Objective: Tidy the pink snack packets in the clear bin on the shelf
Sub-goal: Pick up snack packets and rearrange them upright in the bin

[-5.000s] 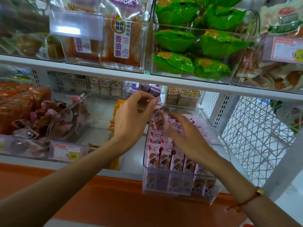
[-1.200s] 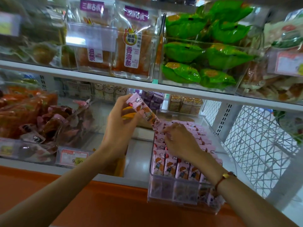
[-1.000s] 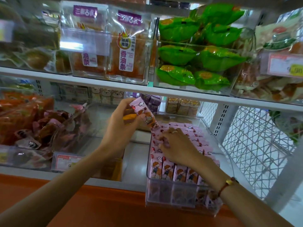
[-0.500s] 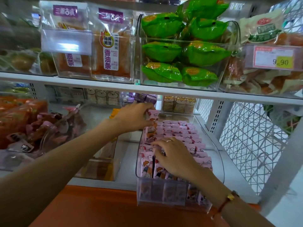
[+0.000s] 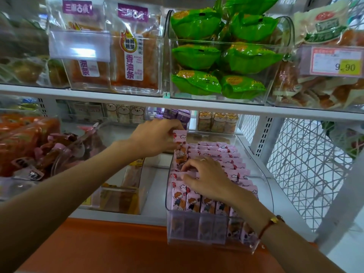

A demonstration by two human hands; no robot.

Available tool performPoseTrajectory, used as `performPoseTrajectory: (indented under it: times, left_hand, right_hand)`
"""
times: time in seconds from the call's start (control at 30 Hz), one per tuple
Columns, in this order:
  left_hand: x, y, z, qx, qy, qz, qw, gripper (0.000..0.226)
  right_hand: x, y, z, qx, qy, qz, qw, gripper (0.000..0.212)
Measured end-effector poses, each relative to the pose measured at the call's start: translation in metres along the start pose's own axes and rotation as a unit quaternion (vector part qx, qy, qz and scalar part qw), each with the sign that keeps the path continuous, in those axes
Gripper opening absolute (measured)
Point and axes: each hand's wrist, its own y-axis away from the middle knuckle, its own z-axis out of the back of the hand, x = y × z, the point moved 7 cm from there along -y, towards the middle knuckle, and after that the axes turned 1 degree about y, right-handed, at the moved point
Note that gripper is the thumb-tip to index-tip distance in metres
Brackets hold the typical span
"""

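A clear bin [image 5: 264,186] stands on the lower shelf, its front hanging over the shelf edge. It holds several rows of upright pink snack packets [image 5: 222,156] with cartoon figures. My left hand [image 5: 155,138] pinches the top of one pink packet [image 5: 180,146] that stands upright at the bin's left side, its lower end among the rows. My right hand [image 5: 204,178] lies on the rows in the middle of the bin, its fingertips holding packets apart at the left side.
Left of the bin sits a clear box of yellow-orange packs [image 5: 122,190], then a bin of dark pink-wrapped snacks [image 5: 49,154]. The upper shelf [image 5: 177,104] carries bins of green packets [image 5: 222,56] and orange strips [image 5: 134,52]. A white wire rack [image 5: 305,170] stands at right.
My left hand has brought the single packet from above the shelf gap down into the bin's left side, turning it upright. My right hand stayed on the rows.
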Motion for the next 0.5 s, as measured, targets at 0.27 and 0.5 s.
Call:
performPoseTrajectory:
  times: [0.27,0.5]
  left_hand:
    - [-0.003,-0.010,-0.042,0.163,-0.074,-0.021,0.984,0.034]
    - [-0.017,0.002,-0.034,0.126,-0.089,-0.086,0.984,0.031]
  right_hand:
    - [0.007,0.015,0.008,-0.016,-0.021,0.036,0.999,0.025]
    - [0.007,0.025,0.013,-0.036,0.137,0.039,0.989,0.038]
